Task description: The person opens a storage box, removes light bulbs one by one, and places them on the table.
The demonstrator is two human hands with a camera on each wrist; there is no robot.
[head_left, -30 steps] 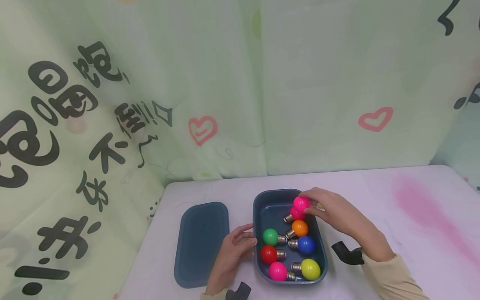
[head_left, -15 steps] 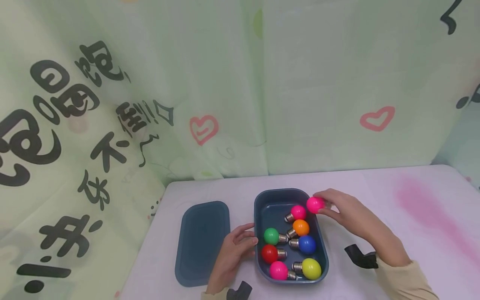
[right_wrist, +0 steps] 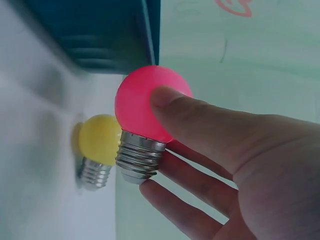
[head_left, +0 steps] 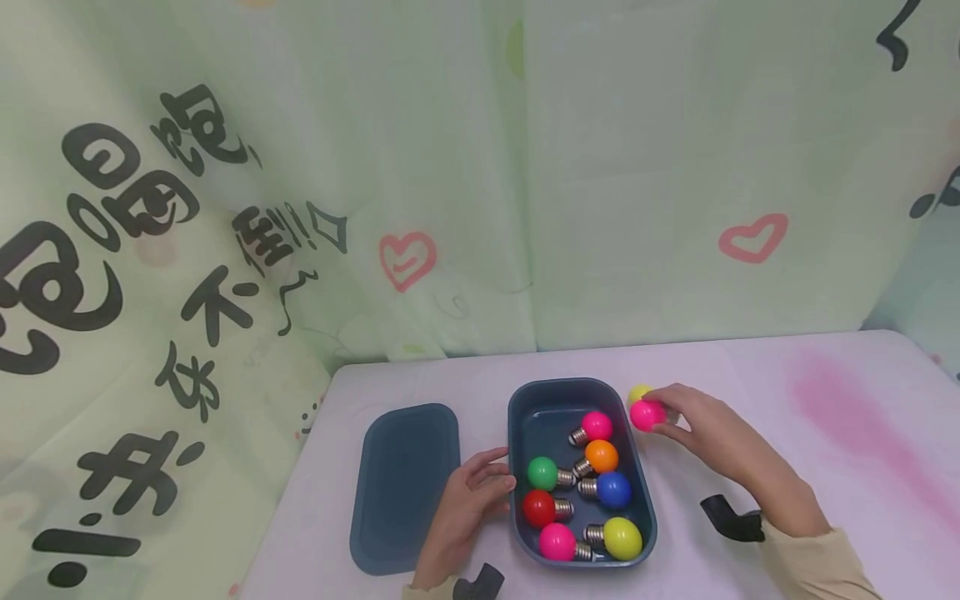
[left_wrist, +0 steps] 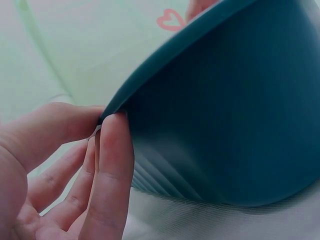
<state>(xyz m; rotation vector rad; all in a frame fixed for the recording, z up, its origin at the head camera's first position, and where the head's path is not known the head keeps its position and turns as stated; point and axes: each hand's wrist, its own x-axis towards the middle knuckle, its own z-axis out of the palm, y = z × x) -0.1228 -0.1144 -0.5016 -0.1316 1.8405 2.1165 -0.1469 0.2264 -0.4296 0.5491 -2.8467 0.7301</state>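
Pink bulb (right_wrist: pixel 138 107) sits pinched in the loosely curled right hand (head_left: pixel 701 422).

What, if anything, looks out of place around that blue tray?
One yellow bulb lies on the table outside the tray, perhaps stray, since seven others lie inside. The right hand holds a pink bulb near it. I see no damage.
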